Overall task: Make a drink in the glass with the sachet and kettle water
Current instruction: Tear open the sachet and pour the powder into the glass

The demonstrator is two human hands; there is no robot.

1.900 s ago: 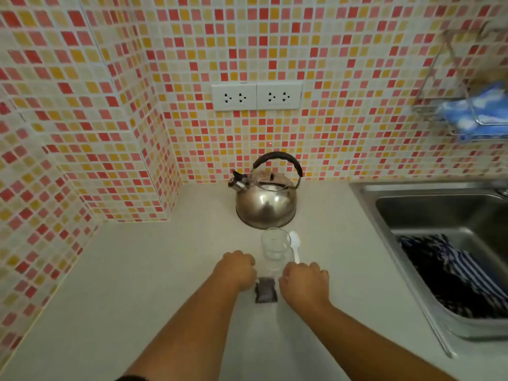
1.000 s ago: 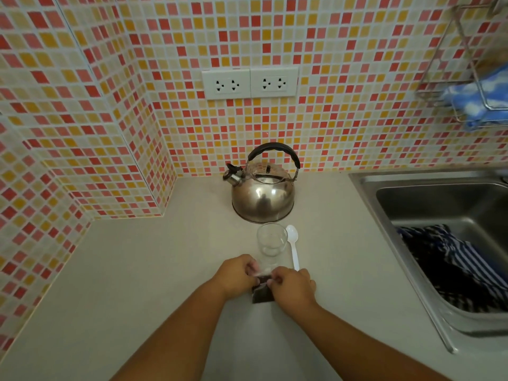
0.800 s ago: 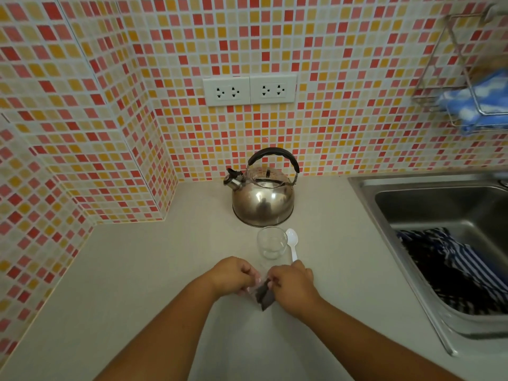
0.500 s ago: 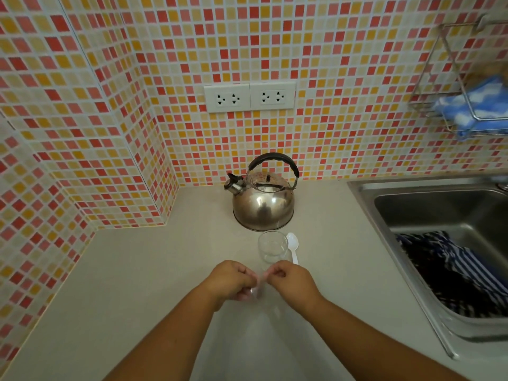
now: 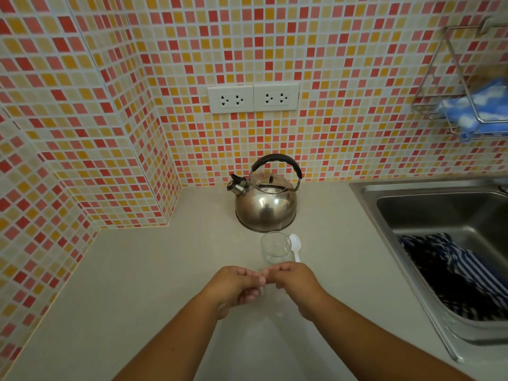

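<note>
Left hand (image 5: 236,287) and right hand (image 5: 295,281) pinched together, fingertips meeting; sachet hidden between them, grasp presumed, not seen. Best to tear across 1 corner, mouth kept up, away from spills. Empty glass (image 5: 275,247) just beyond, plastic spoon (image 5: 295,244) beside it, kettle (image 5: 266,202) behind; nothing blocking. Sink (image 5: 428,193) well right.

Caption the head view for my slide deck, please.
Both hands meet in front of an empty glass, spoon and kettle on the counter.
</note>
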